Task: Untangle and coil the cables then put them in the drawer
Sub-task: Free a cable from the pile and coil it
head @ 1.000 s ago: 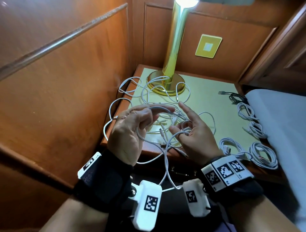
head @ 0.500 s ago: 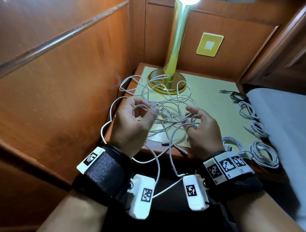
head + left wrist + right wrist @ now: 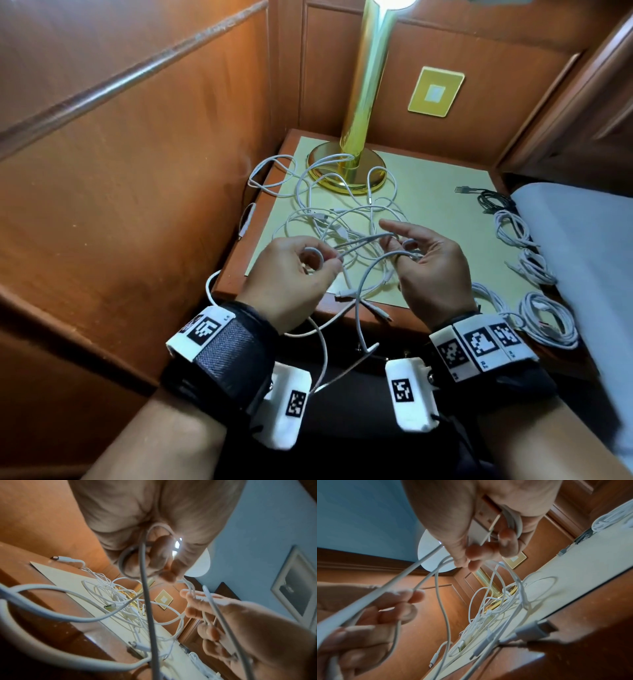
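A small wooden tabletop [image 3: 442,192] with a pale yellow-green inlay sits in a corner of orange-brown panelled walls, with a white bed [image 3: 582,246] edge along its right side. A brass lamp [image 3: 359,120] stands at the back, and a gold wall plate [image 3: 436,91] is fixed to the panel behind it.

The tangled white cables [image 3: 342,212] sprawl across the left half of the tabletop, some loops lying over the lamp base, one loop hanging past the left edge and several strands trailing down over the front edge. Their connectors lie loose among the loops.

The left hand [image 3: 291,277] holds one white strand — its fingers [image 3: 161,555] curled round a small loop pinched at the tips. The right hand [image 3: 431,270] has the same run of cable hooked over its curled lower fingers [image 3: 506,540], while the index finger and thumb are stretched out. Both hands hover just above the front of the tabletop.

Along the right side lie four coiled white cables [image 3: 548,318] in a row, with a coiled dark cable [image 3: 493,200] at the far end. No drawer can be made out.
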The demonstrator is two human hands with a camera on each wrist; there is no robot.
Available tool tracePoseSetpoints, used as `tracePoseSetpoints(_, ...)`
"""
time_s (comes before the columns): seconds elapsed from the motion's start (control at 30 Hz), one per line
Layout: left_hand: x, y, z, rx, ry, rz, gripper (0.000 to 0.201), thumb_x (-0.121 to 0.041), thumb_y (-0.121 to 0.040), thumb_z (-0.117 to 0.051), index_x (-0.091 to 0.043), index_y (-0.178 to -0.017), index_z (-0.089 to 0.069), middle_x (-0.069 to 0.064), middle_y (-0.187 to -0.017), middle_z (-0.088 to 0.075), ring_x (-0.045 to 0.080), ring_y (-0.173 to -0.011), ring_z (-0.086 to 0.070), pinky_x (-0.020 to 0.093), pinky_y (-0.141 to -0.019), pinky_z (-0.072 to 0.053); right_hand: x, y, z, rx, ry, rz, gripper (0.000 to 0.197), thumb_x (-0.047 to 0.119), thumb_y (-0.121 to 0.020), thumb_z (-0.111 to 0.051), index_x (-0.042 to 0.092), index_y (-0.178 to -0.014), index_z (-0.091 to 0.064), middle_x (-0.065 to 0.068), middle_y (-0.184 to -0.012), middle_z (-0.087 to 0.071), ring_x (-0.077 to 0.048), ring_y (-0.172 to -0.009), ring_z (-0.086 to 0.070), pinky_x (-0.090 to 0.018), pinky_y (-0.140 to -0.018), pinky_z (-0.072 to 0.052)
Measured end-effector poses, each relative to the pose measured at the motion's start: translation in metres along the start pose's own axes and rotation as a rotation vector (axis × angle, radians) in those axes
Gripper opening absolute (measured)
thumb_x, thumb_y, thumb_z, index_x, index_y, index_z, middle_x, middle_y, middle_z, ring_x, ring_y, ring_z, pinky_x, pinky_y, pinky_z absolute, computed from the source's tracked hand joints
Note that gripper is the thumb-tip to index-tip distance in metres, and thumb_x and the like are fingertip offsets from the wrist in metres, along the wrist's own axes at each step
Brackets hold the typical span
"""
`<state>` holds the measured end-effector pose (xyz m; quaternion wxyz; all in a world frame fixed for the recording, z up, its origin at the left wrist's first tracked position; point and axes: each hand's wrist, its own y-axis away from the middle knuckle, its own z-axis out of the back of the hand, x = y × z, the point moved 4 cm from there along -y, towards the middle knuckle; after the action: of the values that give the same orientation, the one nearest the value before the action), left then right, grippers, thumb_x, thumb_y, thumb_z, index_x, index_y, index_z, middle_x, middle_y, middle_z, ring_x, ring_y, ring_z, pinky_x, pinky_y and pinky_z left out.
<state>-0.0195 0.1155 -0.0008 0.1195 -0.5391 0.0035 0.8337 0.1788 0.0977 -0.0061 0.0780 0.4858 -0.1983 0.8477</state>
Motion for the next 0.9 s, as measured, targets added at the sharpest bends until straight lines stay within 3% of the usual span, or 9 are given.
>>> tracePoseSetpoints(0.07,0.001,-0.003,0.004,-0.057,0.103,-0.004,0.017,-0.03,-0.084,-0.077,-0.017,-0.073,-0.072,-0.002,-0.064,-0.065,0.009,-0.057,-0.053,0.025,-0.057,-0.043,0.001,0.0,0.002,0.025,-0.042,-0.011,0.017,0.022,-0.09,-0.072,0.029,-0.105,-0.078,0.014,-0.076,-0.07,0.001,-0.056,-0.058,-0.009,-0.054,-0.042)
tracePoseSetpoints(0.2,0.007,-0.007,0.013,-0.113,0.316,0.07,0.039,-0.039,-0.088,-0.072,-0.012,-0.064,-0.06,-0.011,-0.046,-0.045,0.005,-0.041,-0.038,0.026,-0.052,-0.032,-0.002,-0.004,0.008,0.021,-0.197,-0.132,0.012,0.012,-0.092,-0.069,0.014,-0.101,-0.077,0.002,-0.062,-0.064,-0.003,-0.038,-0.047,-0.014,-0.04,-0.036)
tracePoseSetpoints(0.33,0.006,-0.008,0.023,-0.271,0.532,0.103,0.044,-0.036,-0.093,-0.066,-0.021,-0.055,-0.049,0.003,-0.054,-0.034,0.013,-0.04,-0.027,0.024,-0.047,-0.02,-0.022,-0.012,0.016,-0.089,-0.261,-0.379,0.014,0.022,-0.091,-0.072,0.008,-0.092,-0.075,-0.006,-0.062,-0.065,-0.014,-0.037,-0.038,-0.018,-0.037,-0.03)
tracePoseSetpoints(0.5,0.002,-0.005,0.037,-0.432,0.777,0.171,0.044,-0.031,-0.1,-0.056,-0.022,-0.06,-0.038,-0.007,-0.05,-0.027,0.011,-0.039,-0.02,0.031,-0.047,-0.015,-0.033,-0.008,0.018,-0.122,-0.325,-0.651,0.019,0.023,-0.087,-0.068,0.005,-0.088,-0.072,-0.003,-0.069,-0.069,-0.014,-0.04,-0.04,-0.023,-0.043,-0.029)
tracePoseSetpoints(0.6,0.003,-0.007,0.045,-0.476,0.806,0.13,0.041,-0.033,-0.097,-0.057,-0.021,-0.063,-0.037,-0.003,-0.052,-0.034,0.012,-0.037,-0.023,0.032,-0.046,-0.017,-0.038,-0.01,0.013,-0.102,-0.486,-0.725,0.017,0.027,-0.089,-0.065,0.014,-0.078,-0.071,0.001,-0.065,-0.063,-0.012,-0.043,-0.038,-0.022,-0.044,-0.027)
tracePoseSetpoints(0.67,0.003,-0.007,0.047,-0.505,0.81,0.102,0.038,-0.029,-0.099,-0.055,-0.017,-0.063,-0.047,-0.001,-0.058,-0.052,0.012,-0.037,-0.03,0.031,-0.047,-0.023,-0.043,-0.013,0.01,-0.111,-0.562,-0.716,0.014,0.026,-0.093,-0.061,0.018,-0.081,-0.064,0.007,-0.062,-0.061,-0.009,-0.041,-0.038,-0.019,-0.039,-0.029)
tracePoseSetpoints(0.73,0.001,-0.006,0.049,-0.509,0.85,0.103,0.033,-0.024,-0.102,-0.051,-0.015,-0.071,-0.058,0.001,-0.084,-0.073,0.012,-0.041,-0.035,0.029,-0.049,-0.032,-0.045,-0.016,0.007,-0.132,-0.636,-0.71,0.012,0.023,-0.094,-0.059,0.02,-0.082,-0.059,0.008,-0.065,-0.06,-0.005,-0.039,-0.039,-0.017,-0.035,-0.028)
tracePoseSetpoints(0.8,-0.003,-0.007,0.05,-0.433,0.961,0.098,0.031,-0.024,-0.104,-0.045,-0.017,-0.075,-0.053,0.008,-0.104,-0.075,0.01,-0.042,-0.036,0.025,-0.049,-0.042,-0.048,-0.018,0.008,-0.151,-0.711,-0.726,0.013,0.02,-0.096,-0.055,0.02,-0.084,-0.055,0.008,-0.067,-0.059,-0.003,-0.036,-0.039,-0.016,-0.033,-0.027)
tracePoseSetpoints(0.9,-0.005,-0.009,0.059,-0.377,1.178,0.093,0.039,-0.026,-0.104,-0.041,-0.021,-0.065,-0.044,0.005,-0.074,-0.069,0.009,-0.039,-0.036,0.022,-0.047,-0.039,-0.051,-0.022,0.016,-0.128,-0.813,-0.788,0.01,0.023,-0.101,-0.049,0.021,-0.091,-0.053,0.01,-0.061,-0.061,-0.004,-0.034,-0.038,-0.016,-0.031,-0.03)
